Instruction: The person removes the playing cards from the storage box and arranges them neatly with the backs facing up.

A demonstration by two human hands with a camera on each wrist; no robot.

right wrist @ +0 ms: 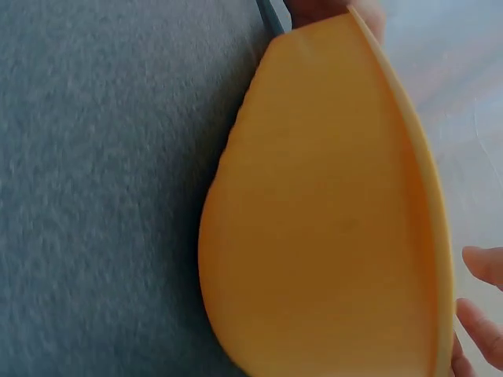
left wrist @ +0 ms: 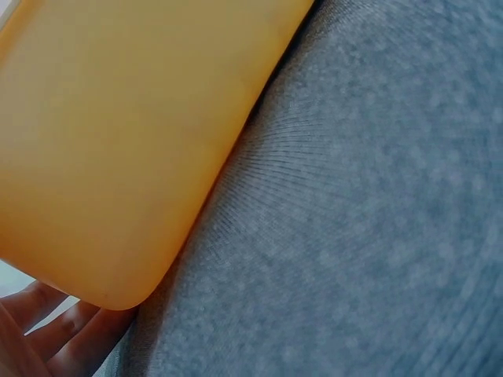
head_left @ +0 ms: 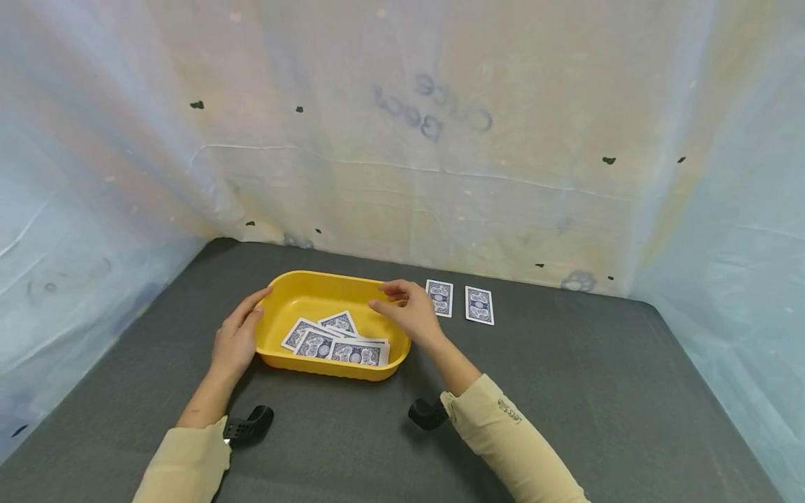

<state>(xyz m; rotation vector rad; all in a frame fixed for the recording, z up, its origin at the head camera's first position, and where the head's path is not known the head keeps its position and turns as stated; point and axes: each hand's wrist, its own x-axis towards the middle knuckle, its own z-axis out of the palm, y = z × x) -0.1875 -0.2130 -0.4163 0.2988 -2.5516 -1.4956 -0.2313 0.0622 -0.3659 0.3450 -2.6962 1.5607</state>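
Observation:
A yellow plastic tray (head_left: 308,297) sits on the dark table, with several blue-and-white playing cards (head_left: 360,353) lying back side up and overlapping along its near side. My left hand (head_left: 234,342) rests against the tray's left end, fingers extended along the outside in the left wrist view. Over the tray's right end hovers my right hand (head_left: 411,312), its fingers loosely bent and thumb apart, with nothing seen between them. In the right wrist view those fingers (right wrist: 483,334) show beyond the rim. Just past the right hand lies a playing card (head_left: 441,298) on the table.
Another playing card (head_left: 480,305) lies back side up farther right. The dark table (head_left: 585,391) ends at a plastic sheet (head_left: 402,188) hanging behind it and at both sides. Black wrist mounts (head_left: 250,424) jut out below both hands.

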